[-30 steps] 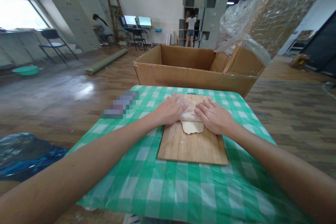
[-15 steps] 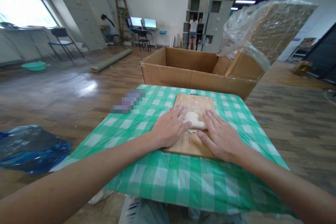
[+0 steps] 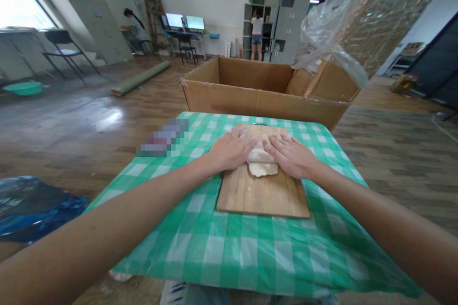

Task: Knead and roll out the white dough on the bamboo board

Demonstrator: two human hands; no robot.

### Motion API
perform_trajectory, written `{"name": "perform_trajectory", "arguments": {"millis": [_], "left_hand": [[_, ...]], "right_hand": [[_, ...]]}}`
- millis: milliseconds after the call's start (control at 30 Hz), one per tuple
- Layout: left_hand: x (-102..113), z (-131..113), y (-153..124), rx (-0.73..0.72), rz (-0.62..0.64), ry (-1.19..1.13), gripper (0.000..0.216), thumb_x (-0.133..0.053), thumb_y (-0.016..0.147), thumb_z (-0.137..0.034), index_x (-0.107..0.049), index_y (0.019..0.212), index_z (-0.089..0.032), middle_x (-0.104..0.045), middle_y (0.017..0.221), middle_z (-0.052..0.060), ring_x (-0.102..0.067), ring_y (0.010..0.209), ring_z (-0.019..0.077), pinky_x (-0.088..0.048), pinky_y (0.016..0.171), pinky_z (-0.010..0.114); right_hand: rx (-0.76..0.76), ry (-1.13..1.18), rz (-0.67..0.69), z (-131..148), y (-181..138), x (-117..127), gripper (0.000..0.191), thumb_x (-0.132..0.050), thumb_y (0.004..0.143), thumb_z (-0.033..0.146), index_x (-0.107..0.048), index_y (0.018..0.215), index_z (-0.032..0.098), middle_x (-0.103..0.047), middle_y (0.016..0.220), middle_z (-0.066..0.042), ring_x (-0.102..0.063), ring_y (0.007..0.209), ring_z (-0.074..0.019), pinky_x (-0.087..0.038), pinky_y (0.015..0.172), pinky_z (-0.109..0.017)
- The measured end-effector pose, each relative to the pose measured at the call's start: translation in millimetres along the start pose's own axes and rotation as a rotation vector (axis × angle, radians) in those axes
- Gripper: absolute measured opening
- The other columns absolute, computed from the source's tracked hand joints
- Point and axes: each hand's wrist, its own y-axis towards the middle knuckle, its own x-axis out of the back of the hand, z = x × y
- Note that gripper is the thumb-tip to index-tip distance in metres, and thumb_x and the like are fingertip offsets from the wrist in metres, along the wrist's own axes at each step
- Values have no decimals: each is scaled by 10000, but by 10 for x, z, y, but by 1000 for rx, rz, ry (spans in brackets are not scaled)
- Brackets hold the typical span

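Note:
A piece of pale dough (image 3: 263,169) lies on a wooden cutting board (image 3: 263,198). Just behind its flat front flap runs a whitish rounded band between my hands; I cannot tell if it is rolled-up dough or a separate roller. My left hand (image 3: 232,148) rests flat at the left end of that band, fingers stretched forward and thumb pointing inward. At the right end lies my right hand (image 3: 291,153), palm down with its fingers extended. Both hands are open and cover the band's ends. Whitish smears show on the board near my fingertips.
A green-and-white checked cloth (image 3: 200,243) covers the table. At its left edge lies a blurred-out item (image 3: 162,138). Behind stands a big cardboard box (image 3: 250,100) with a plastic-wrapped piece (image 3: 386,33). A blue plastic bag (image 3: 39,209) is at left. Two people are far back.
Both hands have slid forward, away from me, along the board. More of the dough's front flap and the board's near part now shows. The view has shifted slightly.

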Motion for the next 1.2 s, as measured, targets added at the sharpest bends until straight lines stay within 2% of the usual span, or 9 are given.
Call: {"name": "perform_trajectory", "arguments": {"millis": [200, 300, 367, 500, 633, 733, 833, 1000, 1200], "left_hand": [[-14, 189, 383, 28, 55, -42, 593, -124, 1098, -409, -508, 1465, -145, -459, 1582, 188, -420, 1469, 338, -364, 1154, 485], [-49, 235, 479, 14, 14, -55, 591, -130, 1095, -403, -509, 1459, -133, -475, 1568, 194, -433, 1463, 336, -356, 1162, 493], [-81, 240, 476, 18, -25, -80, 576, -156, 1095, -425, -499, 1470, -155, -463, 1585, 171, -411, 1483, 326, -338, 1179, 489], [-113, 185, 322, 86, -59, -121, 604, -165, 1091, -475, -424, 1536, -158, -422, 1619, 163, -360, 1519, 322, -319, 1194, 479], [-116, 98, 56, -36, -48, -92, 579, -153, 1098, -437, -499, 1491, -190, -348, 1669, 133, -277, 1558, 326, -243, 1232, 501], [-116, 22, -128, -71, -54, -72, 569, -149, 1102, -414, -507, 1489, -202, -379, 1653, 126, -274, 1558, 319, -217, 1240, 521], [-78, -81, -264, -34, -91, -66, 580, -165, 1102, -430, -488, 1503, -164, -432, 1615, 149, -342, 1522, 319, -249, 1229, 508], [89, -291, -470, -16, -139, -70, 633, -138, 1102, -464, -494, 1491, -114, -478, 1578, 169, -374, 1505, 303, -253, 1233, 478], [178, -425, -636, 18, -140, -91, 730, -196, 1074, -569, -396, 1556, -58, -421, 1614, 207, -325, 1542, 307, -215, 1258, 464]], "right_hand": [[-23, -41, 32, -125, 204, -23, 624, -115, 1080, 503, -509, 1497, 257, -494, 1581, -122, -399, 1463, -421, -351, 1125, -686], [-37, -82, 39, -118, 237, -10, 609, -118, 1081, 484, -510, 1492, 264, -523, 1542, -140, -425, 1430, -440, -411, 1057, -691], [-71, -82, 3, -80, 216, -6, 645, -102, 1077, 518, -520, 1486, 244, -512, 1549, -143, -380, 1462, -453, -392, 1076, -698], [-152, -4, -107, 45, 91, 6, 746, -79, 1055, 610, -520, 1487, 192, -482, 1582, -143, -273, 1536, -429, -305, 1168, -686], [-122, 32, -140, 216, -73, 58, 739, -121, 1062, 603, -492, 1510, 148, -518, 1555, -159, -305, 1539, -373, -300, 1206, -624], [-158, 27, -134, 366, -193, 111, 759, -132, 1070, 586, -517, 1475, 72, -524, 1541, -201, -348, 1521, -366, -344, 1201, -549], [-158, 26, -129, 492, -308, 142, 739, -147, 1074, 575, -531, 1468, 81, -527, 1543, -194, -388, 1503, -352, -367, 1196, -515], [-131, 6, -112, 613, -536, 116, 849, -211, 1046, 647, -417, 1549, -6, -396, 1617, -244, -317, 1536, -366, -314, 1237, -527], [-51, 57, -94, 620, -766, 126, 813, -279, 1042, 650, -345, 1611, 74, -372, 1640, -188, -318, 1538, -336, -311, 1249, -530]]}}
